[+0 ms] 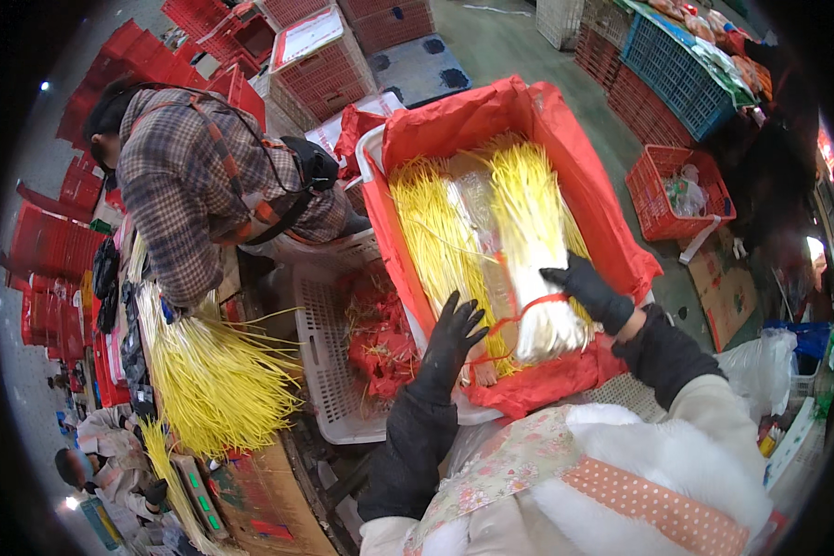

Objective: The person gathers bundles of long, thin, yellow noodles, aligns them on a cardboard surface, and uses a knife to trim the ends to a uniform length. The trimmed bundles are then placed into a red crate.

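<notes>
A crate lined with red plastic sheeting (577,153) lies before me. Inside it, one bundle of yellow chives (528,208) with white stems is bound by a red tie (542,301). My right hand (594,295), in a black glove, grips this bundle's right side near the tie; its thumb lies over the white stems and its other fingers are mostly hidden. More yellow chives (431,222) lie along the crate's left side, with clear plastic (483,208) between. My left hand (451,340), also black-gloved, hovers with fingers spread near the lower left stems, holding nothing.
On the left, a co-worker in a checked jacket (180,153) leans over a table with loose yellow chives (208,368). A white crate (326,375) holding red scraps stands between us. A red basket (681,222) sits right; stacked crates (326,69) stand behind.
</notes>
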`<state>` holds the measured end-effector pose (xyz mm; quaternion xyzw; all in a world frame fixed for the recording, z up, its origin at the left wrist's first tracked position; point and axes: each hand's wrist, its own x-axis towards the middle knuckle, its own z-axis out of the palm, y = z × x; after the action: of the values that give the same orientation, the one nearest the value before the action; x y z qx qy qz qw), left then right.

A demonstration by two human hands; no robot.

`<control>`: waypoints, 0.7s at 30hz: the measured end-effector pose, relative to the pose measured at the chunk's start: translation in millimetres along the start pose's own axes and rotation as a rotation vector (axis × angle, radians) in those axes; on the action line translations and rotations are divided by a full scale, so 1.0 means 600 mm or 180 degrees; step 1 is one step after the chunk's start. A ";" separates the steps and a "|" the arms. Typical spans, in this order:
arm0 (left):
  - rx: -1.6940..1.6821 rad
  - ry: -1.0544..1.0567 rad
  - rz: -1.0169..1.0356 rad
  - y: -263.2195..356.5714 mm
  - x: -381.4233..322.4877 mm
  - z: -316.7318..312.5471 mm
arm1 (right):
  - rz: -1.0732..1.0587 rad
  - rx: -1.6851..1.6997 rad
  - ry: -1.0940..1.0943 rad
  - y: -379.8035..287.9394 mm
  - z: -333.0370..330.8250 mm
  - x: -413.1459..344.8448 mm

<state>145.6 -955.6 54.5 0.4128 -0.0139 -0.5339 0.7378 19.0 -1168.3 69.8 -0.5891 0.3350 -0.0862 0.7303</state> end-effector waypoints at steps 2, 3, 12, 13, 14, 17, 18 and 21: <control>0.0084 -0.0038 -0.0457 0.026 0.009 0.035 | -0.0454 -0.0171 -0.0249 -0.036 0.075 -0.041; 0.0173 -0.0326 -0.0289 0.034 -0.006 0.049 | -0.0775 -0.0376 -0.0436 -0.043 0.101 -0.058; -0.1379 0.0460 0.0642 0.148 -0.091 -0.014 | -0.2574 -0.2212 0.0231 0.061 0.178 0.200; -0.1370 0.0490 0.0710 0.149 -0.087 -0.025 | -0.2951 -0.2604 0.0330 0.072 0.195 0.239; -0.1352 0.0558 0.0743 0.145 -0.087 -0.035 | -0.3039 -0.2881 0.0249 0.080 0.212 0.273; -0.1266 0.0890 0.0853 0.124 -0.129 -0.067 | -0.3228 -0.3237 0.0061 0.100 0.257 0.325; -0.1249 0.1018 0.0908 0.113 -0.157 -0.078 | -0.3028 -0.3189 -0.0222 0.102 0.267 0.335; -0.1272 0.1520 0.1108 0.065 -0.257 -0.113 | -0.3137 -0.3427 -0.0195 0.098 0.265 0.364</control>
<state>140.9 -788.9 98.9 0.3650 0.1935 -0.2808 0.8663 263.5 -1137.1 -55.7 -0.9511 0.0063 -0.2117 0.2249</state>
